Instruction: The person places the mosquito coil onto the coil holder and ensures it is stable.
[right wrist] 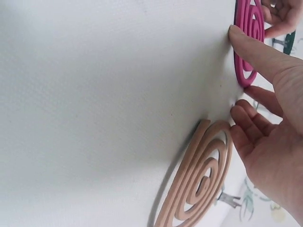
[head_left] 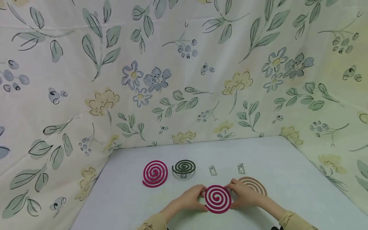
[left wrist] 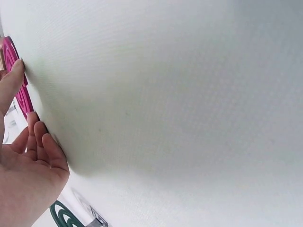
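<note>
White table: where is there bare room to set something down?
Free: left of the leftmost pink coil, and between the tan coil and the floral cloth at right. Crowded: front middle, where the left hand and right hand hold the other pink coil beside the tan one.

On the counter point(head_left: 129, 201), the front coil point(head_left: 217, 198) lies between left hand point(head_left: 191, 198) and right hand point(head_left: 243, 195), the right coil point(head_left: 254, 184) beside the latter; behind, left to right: far-left coil point(head_left: 155, 173), second coil point(head_left: 184, 166), two stands point(head_left: 212, 171).

4 spiral coils point(head_left: 218, 198), 2 bare stands point(head_left: 213, 171)
</note>
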Tool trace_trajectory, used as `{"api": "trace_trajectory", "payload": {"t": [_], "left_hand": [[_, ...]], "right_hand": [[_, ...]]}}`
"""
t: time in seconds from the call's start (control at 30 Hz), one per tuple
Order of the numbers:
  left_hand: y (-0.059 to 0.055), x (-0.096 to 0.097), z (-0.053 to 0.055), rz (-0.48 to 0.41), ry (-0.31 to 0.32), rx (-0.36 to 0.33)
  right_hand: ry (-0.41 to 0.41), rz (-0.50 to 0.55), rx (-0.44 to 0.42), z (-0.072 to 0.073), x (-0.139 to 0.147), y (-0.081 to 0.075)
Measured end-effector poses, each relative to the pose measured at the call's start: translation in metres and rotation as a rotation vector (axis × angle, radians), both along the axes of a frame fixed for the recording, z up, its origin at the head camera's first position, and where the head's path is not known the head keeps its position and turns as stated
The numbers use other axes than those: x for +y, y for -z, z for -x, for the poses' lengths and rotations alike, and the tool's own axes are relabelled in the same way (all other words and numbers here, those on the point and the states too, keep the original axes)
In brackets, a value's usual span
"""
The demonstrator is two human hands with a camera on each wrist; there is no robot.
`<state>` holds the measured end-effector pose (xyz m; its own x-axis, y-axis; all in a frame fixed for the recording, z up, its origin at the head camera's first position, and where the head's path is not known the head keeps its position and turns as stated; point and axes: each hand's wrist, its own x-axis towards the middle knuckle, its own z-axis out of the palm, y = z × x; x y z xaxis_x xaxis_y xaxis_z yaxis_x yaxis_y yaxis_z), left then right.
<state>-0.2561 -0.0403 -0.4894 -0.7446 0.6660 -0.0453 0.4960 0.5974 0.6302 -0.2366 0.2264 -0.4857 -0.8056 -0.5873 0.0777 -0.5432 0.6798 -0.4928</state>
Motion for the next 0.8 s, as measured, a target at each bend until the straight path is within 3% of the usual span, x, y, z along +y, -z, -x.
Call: {"api": "trace_trajectory", "payload": {"t": [0.33,0.6,0.8], "left_hand": [[0.008,-0.003,0.004,-0.097,-0.03,-0.109],[0.013,-0.009,0.007,-0.227,-0.067,-0.211],[0.014,-0.013,0.007,-0.334,-0.032,-0.228]], "right_hand": [[0.019,0.004,0.035,-0.001,-0.001,0.006],[0.026,0.07,0.028,-0.001,0.001,0.017],[0.045,0.144,0.009,-0.001,0.0,0.02]]}}
